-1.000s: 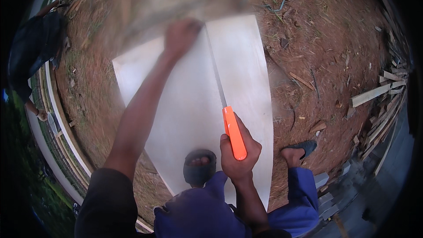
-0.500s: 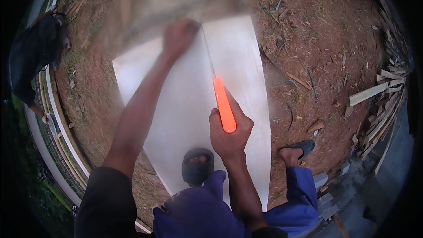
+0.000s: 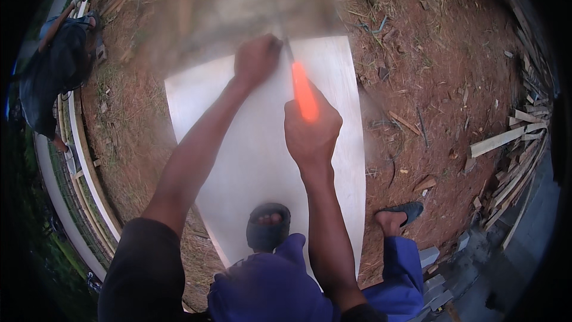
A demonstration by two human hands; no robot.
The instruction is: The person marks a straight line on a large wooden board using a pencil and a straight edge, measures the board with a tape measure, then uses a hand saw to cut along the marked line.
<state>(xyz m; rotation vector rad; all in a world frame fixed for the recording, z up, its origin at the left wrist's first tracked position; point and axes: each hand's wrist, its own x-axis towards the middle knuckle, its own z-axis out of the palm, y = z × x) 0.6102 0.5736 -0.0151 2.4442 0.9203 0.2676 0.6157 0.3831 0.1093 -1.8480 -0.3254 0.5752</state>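
A pale plywood sheet (image 3: 238, 143) lies beneath my arms, one sandalled foot (image 3: 268, 225) planted on it. My right hand (image 3: 314, 134) is wrapped round the bright orange handle of a handsaw (image 3: 305, 92). The thin blade points away from me and crosses the sheet's far edge, its far end blurred. Close to the left of the blade, my left hand (image 3: 257, 59) is closed on the sheet's far edge, its fingertips hidden. My other foot (image 3: 393, 217) rests on the soil to the right of the sheet.
Reddish soil with dry grass and wood scraps surrounds the sheet. Split wood pieces (image 3: 518, 167) are heaped at the right, near grey blocks (image 3: 438, 292). Another person (image 3: 56, 77) bends beside long pale boards (image 3: 86, 161) at the left. The area beyond the far edge is blurred.
My right hand has pushed the handsaw away from me, so its handle is nearer the far edge. My left hand stays by the blade. The other person has shifted posture.
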